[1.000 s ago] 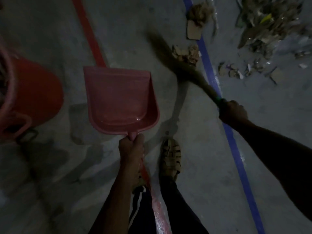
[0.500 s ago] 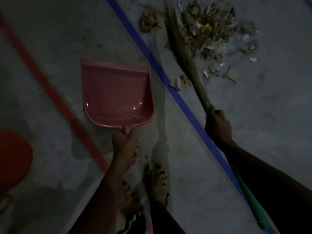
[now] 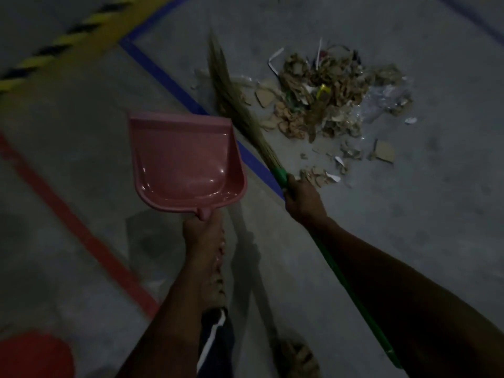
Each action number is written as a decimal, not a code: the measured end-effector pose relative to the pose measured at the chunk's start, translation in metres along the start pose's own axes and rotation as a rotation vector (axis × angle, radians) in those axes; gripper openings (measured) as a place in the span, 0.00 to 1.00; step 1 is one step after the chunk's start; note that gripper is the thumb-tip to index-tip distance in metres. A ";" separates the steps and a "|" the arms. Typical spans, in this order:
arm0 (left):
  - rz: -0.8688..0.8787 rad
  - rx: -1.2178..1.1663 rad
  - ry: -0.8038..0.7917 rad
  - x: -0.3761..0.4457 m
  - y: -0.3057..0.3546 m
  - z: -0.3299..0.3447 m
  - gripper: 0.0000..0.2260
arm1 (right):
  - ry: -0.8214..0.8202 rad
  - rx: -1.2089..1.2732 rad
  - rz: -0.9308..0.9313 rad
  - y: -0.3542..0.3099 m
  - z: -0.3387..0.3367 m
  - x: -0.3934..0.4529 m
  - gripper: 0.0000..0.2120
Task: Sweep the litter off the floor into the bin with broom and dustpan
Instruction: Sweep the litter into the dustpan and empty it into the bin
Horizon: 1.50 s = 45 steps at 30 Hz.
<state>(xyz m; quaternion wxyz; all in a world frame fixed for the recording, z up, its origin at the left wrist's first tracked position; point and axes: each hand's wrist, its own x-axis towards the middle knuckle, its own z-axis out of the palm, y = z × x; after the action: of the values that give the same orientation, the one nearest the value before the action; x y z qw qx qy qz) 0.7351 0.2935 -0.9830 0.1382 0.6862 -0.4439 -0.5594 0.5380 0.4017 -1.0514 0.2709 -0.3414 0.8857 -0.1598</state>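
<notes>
Left hand: my left hand (image 3: 203, 231) sits at centre frame, forearm rising from the bottom edge; fingers wrapped tight round the dustpan's short handle stub, knuckles up.
Right hand: my right hand (image 3: 304, 200) is right of centre, arm running in from the lower right corner; fingers closed round the broom handle just below its green collar.
Dustpan: the dustpan (image 3: 185, 162) is pink moulded plastic, glossy, with a flat tray, raised side walls and a rounded back; held in the air left of centre, open lip pointing to the top of the frame; nothing in it.
Broom: the broom (image 3: 234, 105) has a long bundle of dry straw-coloured bristles, tapering to a wispy tip at upper centre; green smooth handle slants down to the lower right under my forearm; bristles lie along the left edge of the litter.
Litter: the litter (image 3: 324, 102) is a loose heap at upper right, on the floor; torn brown cardboard bits, curled dry scraps, white paper slips, crumpled clear plastic, one yellow piece; smaller bits scattered toward my right hand.
Bin: the bin (image 3: 32, 356) is red, rounded, only partly visible in the lower left corner, well apart from the litter.
Floor: the floor (image 3: 409, 227) is grey concrete, matt, dimly lit; a blue line (image 3: 174, 85) passes behind the dustpan, a red line (image 3: 68, 222) crosses at left, yellow-and-black tape (image 3: 54, 47) at upper left.
</notes>
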 end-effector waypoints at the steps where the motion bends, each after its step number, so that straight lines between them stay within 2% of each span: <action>1: -0.004 -0.009 -0.011 0.012 0.009 0.000 0.15 | -0.003 0.011 0.005 -0.015 0.004 0.016 0.17; 6: -0.045 -0.013 -0.068 0.060 0.046 -0.014 0.15 | -0.024 0.076 0.063 -0.076 0.016 0.081 0.11; 11: -0.066 -0.001 -0.051 0.098 0.067 -0.024 0.16 | -0.087 0.138 0.144 -0.111 0.016 0.127 0.10; 14: -0.079 0.010 -0.056 0.114 0.073 -0.026 0.16 | -0.080 0.113 0.182 -0.122 0.011 0.145 0.12; 18: -0.093 0.019 -0.056 0.128 0.081 -0.023 0.16 | -0.042 0.067 0.220 -0.129 0.006 0.156 0.10; 23: -0.129 0.004 -0.064 0.132 0.097 -0.037 0.18 | -0.022 0.223 0.336 -0.121 0.006 0.144 0.07; 28: -0.097 0.048 -0.041 0.139 0.120 -0.060 0.15 | 0.117 0.287 0.431 -0.109 0.000 0.121 0.10; 32: -0.100 0.013 -0.022 0.144 0.129 -0.056 0.16 | 0.219 0.391 0.400 -0.110 -0.013 0.125 0.22; 36: -0.096 -0.010 -0.011 0.151 0.141 -0.043 0.16 | 0.167 0.422 0.302 -0.136 -0.024 0.159 0.12; 40: -0.098 0.048 0.007 0.155 0.138 -0.034 0.16 | -0.046 0.379 0.234 -0.170 -0.026 0.191 0.14; 45: -0.125 0.066 0.041 0.151 0.128 -0.025 0.14 | -0.263 0.297 0.304 -0.173 -0.027 0.210 0.19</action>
<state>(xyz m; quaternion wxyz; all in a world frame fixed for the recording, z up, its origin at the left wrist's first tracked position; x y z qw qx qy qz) 0.6965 0.0975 -0.9839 0.0894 0.7282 -0.4155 -0.5378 0.4812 0.1349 -1.0264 0.4519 -0.1784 0.8509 -0.1999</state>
